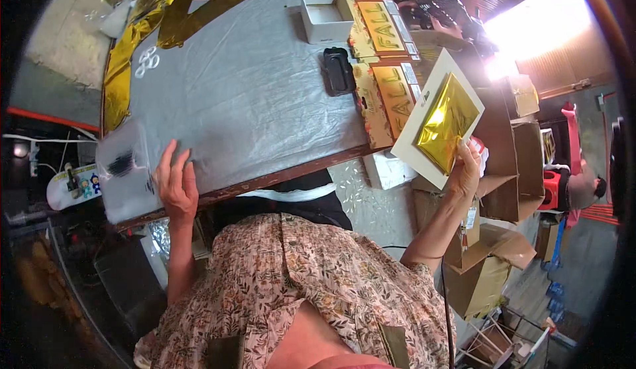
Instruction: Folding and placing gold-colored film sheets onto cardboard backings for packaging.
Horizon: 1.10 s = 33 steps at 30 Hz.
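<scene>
My right hand [466,169] grips a white backing card [412,145] by its lower right side, out past the table's right edge. On this card lies a shiny, folded gold foil packet [442,120], with my thumb on its edge. The card has a hang hole near its top left. My left hand [176,185] is open, fingers stretched, at the table's near left edge. Beside it lies a stack of clear plastic bags [126,190]. At the table's right side lie two orange and yellow printed packages [383,28] with gold letter shapes on them.
A silvery sheet [252,97] covers the table. On it are a white box [324,16], a black tray [339,72], white rings [147,61] and gold foil sheets [119,81]. Open cardboard boxes [527,170] stand to my right. A white packet [391,170] sits below the table edge.
</scene>
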Motion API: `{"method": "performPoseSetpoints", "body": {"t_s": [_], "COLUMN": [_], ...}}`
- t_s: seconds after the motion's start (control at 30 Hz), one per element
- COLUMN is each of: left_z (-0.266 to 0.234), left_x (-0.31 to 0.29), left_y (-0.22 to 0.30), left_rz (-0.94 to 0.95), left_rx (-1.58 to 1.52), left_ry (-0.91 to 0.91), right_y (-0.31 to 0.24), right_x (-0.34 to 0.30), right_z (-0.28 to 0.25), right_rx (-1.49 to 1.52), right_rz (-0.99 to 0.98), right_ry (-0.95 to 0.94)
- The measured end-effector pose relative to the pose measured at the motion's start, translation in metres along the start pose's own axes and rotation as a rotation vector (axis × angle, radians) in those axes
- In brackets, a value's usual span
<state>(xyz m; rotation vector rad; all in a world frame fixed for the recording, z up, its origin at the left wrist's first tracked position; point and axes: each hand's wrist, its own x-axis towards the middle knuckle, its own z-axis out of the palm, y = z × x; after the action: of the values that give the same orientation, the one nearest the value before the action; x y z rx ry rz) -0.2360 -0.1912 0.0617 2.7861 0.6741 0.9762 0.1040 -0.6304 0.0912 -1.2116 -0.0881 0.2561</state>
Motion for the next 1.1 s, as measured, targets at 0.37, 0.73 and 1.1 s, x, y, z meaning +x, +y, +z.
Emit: {"method": "performPoseSetpoints", "body": {"t_s": [0.37, 0.73, 1.1], "left_z": [0.011, 0.117, 0.218], "left_x": [0.023, 0.277, 0.34], "left_y": [0.008, 0.116, 0.169], "left_rz": [-0.097, 0.338, 0.256], "left_rx": [-0.146, -0.47, 0.051], "left_ry": [-0.064, -0.25, -0.604], "right_y": [0.018, 0.014, 0.012], "right_x": [0.033, 0.018, -0.003], "right_z": [0.011, 0.048, 0.038], "right_rx": [-0.104, -0.093, -0.006], "right_rz": [0.049, 0.054, 0.114], "right_ry": [-0.154, -0.191, -0.214]}}
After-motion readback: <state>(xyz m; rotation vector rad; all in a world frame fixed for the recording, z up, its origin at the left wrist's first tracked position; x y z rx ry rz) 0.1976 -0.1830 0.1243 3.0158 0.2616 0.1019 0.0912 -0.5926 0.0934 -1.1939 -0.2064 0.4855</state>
